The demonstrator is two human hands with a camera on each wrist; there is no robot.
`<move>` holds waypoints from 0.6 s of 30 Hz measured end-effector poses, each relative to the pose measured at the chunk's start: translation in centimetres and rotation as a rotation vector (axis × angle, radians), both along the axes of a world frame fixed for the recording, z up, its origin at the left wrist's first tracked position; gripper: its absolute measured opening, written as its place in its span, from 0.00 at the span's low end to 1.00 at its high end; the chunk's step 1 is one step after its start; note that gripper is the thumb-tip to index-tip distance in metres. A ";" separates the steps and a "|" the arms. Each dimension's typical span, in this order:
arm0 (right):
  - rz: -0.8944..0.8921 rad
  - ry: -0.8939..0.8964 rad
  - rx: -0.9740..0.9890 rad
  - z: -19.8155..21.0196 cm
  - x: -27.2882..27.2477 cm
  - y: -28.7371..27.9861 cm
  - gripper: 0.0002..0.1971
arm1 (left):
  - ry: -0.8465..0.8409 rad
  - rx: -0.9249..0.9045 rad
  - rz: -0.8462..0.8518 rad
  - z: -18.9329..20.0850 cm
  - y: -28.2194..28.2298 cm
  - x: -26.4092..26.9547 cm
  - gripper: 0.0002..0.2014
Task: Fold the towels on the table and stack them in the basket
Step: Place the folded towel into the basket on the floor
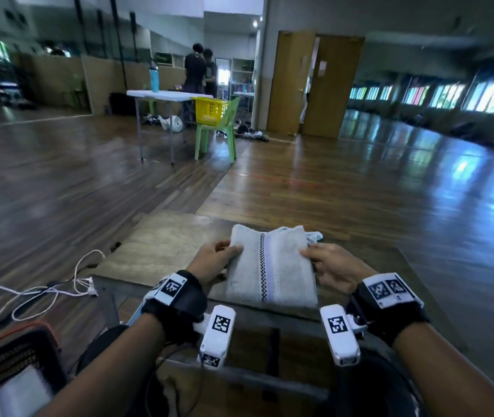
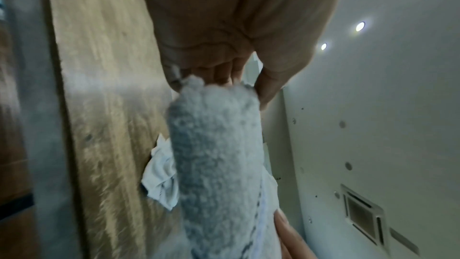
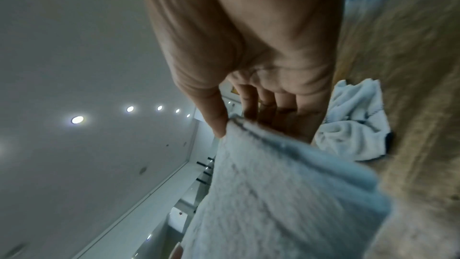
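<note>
Folded grey towel — held over table, both hands.
Left hand pinches its left edge, right hand its right edge, thumbs on top; a crumpled white towel lies on the table just beyond — basket at lower left.
</note>
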State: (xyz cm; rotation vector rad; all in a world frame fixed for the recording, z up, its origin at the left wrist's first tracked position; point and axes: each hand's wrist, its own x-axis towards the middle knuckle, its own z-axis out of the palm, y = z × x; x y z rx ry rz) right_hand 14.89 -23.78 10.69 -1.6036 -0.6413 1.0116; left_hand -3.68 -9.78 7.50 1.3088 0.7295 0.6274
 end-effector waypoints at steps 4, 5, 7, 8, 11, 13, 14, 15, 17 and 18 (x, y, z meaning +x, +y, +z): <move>0.070 -0.101 0.046 3.1 -2.6 1.9 0.09 | -0.066 0.072 0.070 3.3 0.4 -3.9 0.04; 0.089 -0.112 0.060 3.5 -3.3 2.5 0.11 | -0.064 0.086 0.090 3.8 0.7 -4.9 0.05; 0.147 -0.131 0.081 4.1 -4.9 3.9 0.10 | -0.050 0.106 0.144 4.6 1.2 -7.1 0.08; 0.178 -0.136 0.088 4.3 -5.7 4.7 0.07 | -0.042 0.112 0.177 4.8 1.5 -8.1 0.09; 0.284 -0.115 0.101 4.3 -8.4 7.2 0.04 | -0.042 0.125 0.299 5.1 1.8 -11.5 0.11; 0.370 -0.092 0.093 4.1 -10.4 8.9 0.05 | -0.022 0.136 0.383 5.0 2.1 -14.0 0.12; 0.410 -0.081 0.091 3.9 -11.5 9.7 0.06 | -0.005 0.138 0.421 4.8 2.3 -15.3 0.13; 0.447 -0.073 0.091 3.7 -12.7 10.5 0.07 | 0.011 0.139 0.459 4.6 2.5 -16.6 0.14; 0.518 -0.071 0.089 3.3 -15.0 12.3 0.07 | 0.032 0.140 0.531 4.3 2.8 -19.3 0.15; 0.558 -0.070 0.081 3.0 -16.2 13.3 0.07 | 0.038 0.132 0.569 4.0 3.0 -20.7 0.15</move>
